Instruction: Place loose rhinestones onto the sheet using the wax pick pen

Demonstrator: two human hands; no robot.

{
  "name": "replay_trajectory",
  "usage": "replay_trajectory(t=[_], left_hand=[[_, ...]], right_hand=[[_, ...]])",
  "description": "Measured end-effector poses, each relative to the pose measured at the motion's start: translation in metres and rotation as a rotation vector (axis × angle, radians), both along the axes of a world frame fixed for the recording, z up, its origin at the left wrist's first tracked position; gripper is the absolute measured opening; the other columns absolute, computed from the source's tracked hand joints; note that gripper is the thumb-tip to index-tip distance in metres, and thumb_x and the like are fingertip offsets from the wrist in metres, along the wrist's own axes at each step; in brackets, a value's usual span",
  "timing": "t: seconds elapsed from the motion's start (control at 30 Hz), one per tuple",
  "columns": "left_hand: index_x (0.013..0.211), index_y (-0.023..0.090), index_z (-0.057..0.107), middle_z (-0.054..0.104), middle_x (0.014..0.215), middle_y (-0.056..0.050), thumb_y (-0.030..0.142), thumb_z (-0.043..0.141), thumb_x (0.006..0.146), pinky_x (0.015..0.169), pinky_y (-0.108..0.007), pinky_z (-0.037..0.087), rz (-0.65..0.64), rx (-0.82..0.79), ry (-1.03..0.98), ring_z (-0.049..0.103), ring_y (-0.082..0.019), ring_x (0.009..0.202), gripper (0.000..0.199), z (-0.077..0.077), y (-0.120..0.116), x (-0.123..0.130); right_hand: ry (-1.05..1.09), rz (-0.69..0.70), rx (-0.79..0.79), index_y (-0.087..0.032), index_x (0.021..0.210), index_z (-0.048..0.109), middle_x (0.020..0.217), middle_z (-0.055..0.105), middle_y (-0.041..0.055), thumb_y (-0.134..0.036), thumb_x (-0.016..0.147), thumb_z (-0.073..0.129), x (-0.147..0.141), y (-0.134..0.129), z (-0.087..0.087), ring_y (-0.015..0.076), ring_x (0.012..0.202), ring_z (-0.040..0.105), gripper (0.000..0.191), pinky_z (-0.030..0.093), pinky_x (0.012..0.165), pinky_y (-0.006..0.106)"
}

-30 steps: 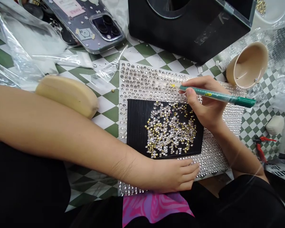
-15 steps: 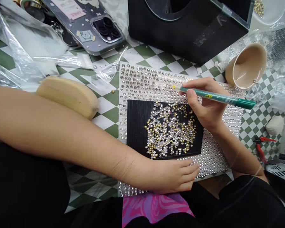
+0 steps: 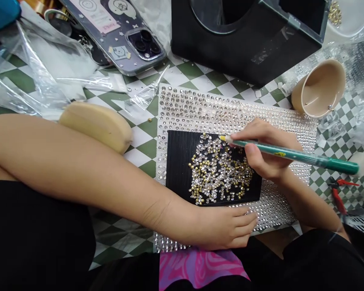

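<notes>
In my right hand is a green picking pencil with a pale end and a yellow tip. That tip is over the top edge of a ridged black tray; whether it touches a stone I cannot tell. Loose clear and gold-backed rhinestones cover the tray's middle and right. Beneath the tray lies a white sheet set with rows of rhinestones. My left hand rests flat on this sheet along the tray's lower edge, fingers stretched out and holding nothing.
A black box with a round opening stands behind the sheet. To its left lie a phone and clear plastic bags. A beige oval object sits by my left forearm. Right: a tipped beige cup and red-handled pliers.
My right hand has brought the pencil down from above the sheet to the tray's top edge. My left hand stays in place. The whole view has shifted slightly.
</notes>
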State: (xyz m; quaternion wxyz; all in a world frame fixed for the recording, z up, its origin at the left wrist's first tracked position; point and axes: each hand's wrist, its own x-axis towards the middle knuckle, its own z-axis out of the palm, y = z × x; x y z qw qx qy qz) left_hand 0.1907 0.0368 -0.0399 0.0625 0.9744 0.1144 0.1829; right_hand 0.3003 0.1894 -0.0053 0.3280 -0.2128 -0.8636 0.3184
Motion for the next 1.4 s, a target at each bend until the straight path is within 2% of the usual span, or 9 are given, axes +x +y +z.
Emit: replay_trajectory(t=[0.07, 0.13, 0.37, 0.53, 0.63, 0.87, 1.1, 1.23, 1.4], left_hand=[[0.135, 0.029, 0.062, 0.060, 0.145, 0.007, 0.035, 0.040, 0.096, 0.122, -0.028, 0.036, 0.014, 0.002, -0.010, 0.051, -0.012, 0.140, 0.045, -0.001, -0.001, 0.000], [0.135, 0.029, 0.062, 0.060, 0.145, 0.007, 0.035, 0.040, 0.097, 0.122, -0.028, 0.036, 0.015, 0.001, -0.015, 0.052, -0.012, 0.140, 0.045, -0.001, -0.001, 0.000], [0.127, 0.030, 0.068, 0.066, 0.134, 0.008, 0.035, 0.042, 0.094, 0.121, -0.028, 0.041, 0.049, 0.015, -0.107, 0.056, -0.013, 0.136, 0.042, -0.010, -0.007, 0.005], [0.117, 0.024, 0.073, 0.070, 0.130, 0.002, 0.034, 0.047, 0.087, 0.118, -0.031, 0.046, 0.079, -0.025, -0.230, 0.061, -0.015, 0.130, 0.041, -0.017, -0.011, 0.011], [0.122, 0.023, 0.071, 0.068, 0.134, 0.001, 0.033, 0.045, 0.085, 0.118, -0.032, 0.044, 0.047, -0.029, -0.177, 0.060, -0.016, 0.132, 0.047, -0.013, -0.010, 0.011], [0.124, 0.019, 0.070, 0.067, 0.134, -0.002, 0.031, 0.041, 0.081, 0.113, -0.033, 0.043, 0.020, -0.041, -0.160, 0.057, -0.017, 0.133, 0.053, -0.011, -0.009, 0.011], [0.128, 0.013, 0.067, 0.065, 0.138, -0.007, 0.030, 0.042, 0.084, 0.118, -0.038, 0.040, -0.014, -0.063, -0.155, 0.057, -0.020, 0.134, 0.053, -0.016, -0.012, 0.013], [0.123, 0.018, 0.070, 0.065, 0.139, -0.009, 0.031, 0.050, 0.086, 0.118, -0.036, 0.043, -0.032, -0.065, -0.187, 0.059, -0.023, 0.135, 0.043, -0.017, -0.008, 0.010], [0.121, 0.022, 0.070, 0.064, 0.140, -0.008, 0.027, 0.045, 0.087, 0.118, -0.036, 0.042, -0.026, -0.072, -0.185, 0.058, -0.023, 0.136, 0.042, -0.016, -0.006, 0.008]], right_hand=[[0.034, 0.048, 0.009, -0.021, 0.091, 0.073, 0.066, 0.069, -0.0003, -0.010, 0.079, 0.058, -0.001, 0.000, -0.001, 0.0118, 0.055, 0.057, 0.021, 0.047, 0.051, 0.030], [0.036, 0.088, 0.010, -0.020, 0.085, 0.071, 0.065, 0.069, -0.0003, -0.009, 0.076, 0.058, -0.002, 0.000, -0.002, 0.0110, 0.054, 0.056, 0.020, 0.046, 0.051, 0.029], [-0.032, 0.095, 0.043, -0.021, 0.084, 0.070, 0.065, 0.067, -0.0015, -0.012, 0.077, 0.056, -0.003, -0.002, -0.002, 0.0106, 0.055, 0.054, 0.017, 0.047, 0.053, 0.028], [-0.006, 0.091, 0.006, -0.018, 0.084, 0.071, 0.065, 0.068, 0.0010, -0.009, 0.078, 0.057, -0.003, -0.003, -0.001, 0.0108, 0.056, 0.055, 0.018, 0.045, 0.053, 0.029], [0.036, 0.049, -0.003, -0.019, 0.087, 0.072, 0.065, 0.069, 0.0004, -0.009, 0.078, 0.058, -0.003, -0.001, -0.001, 0.0108, 0.056, 0.055, 0.019, 0.045, 0.052, 0.029], [-0.019, -0.221, 0.002, -0.025, 0.099, 0.073, 0.083, 0.075, 0.0007, -0.023, 0.092, 0.061, -0.001, 0.006, 0.001, 0.0136, 0.068, 0.068, 0.014, 0.054, 0.065, 0.033], [-0.066, -0.196, 0.017, -0.025, 0.093, 0.071, 0.080, 0.073, 0.0005, -0.026, 0.094, 0.061, -0.017, 0.017, -0.007, 0.0136, 0.068, 0.068, 0.011, 0.056, 0.064, 0.033], [-0.068, -0.191, 0.011, -0.026, 0.092, 0.070, 0.078, 0.071, 0.0009, -0.024, 0.094, 0.058, -0.022, 0.019, -0.010, 0.0144, 0.065, 0.066, 0.012, 0.054, 0.063, 0.035], [-0.088, -0.172, -0.003, -0.026, 0.093, 0.070, 0.081, 0.073, 0.0007, -0.021, 0.092, 0.060, -0.021, 0.019, -0.010, 0.0140, 0.067, 0.066, 0.011, 0.055, 0.065, 0.035]])
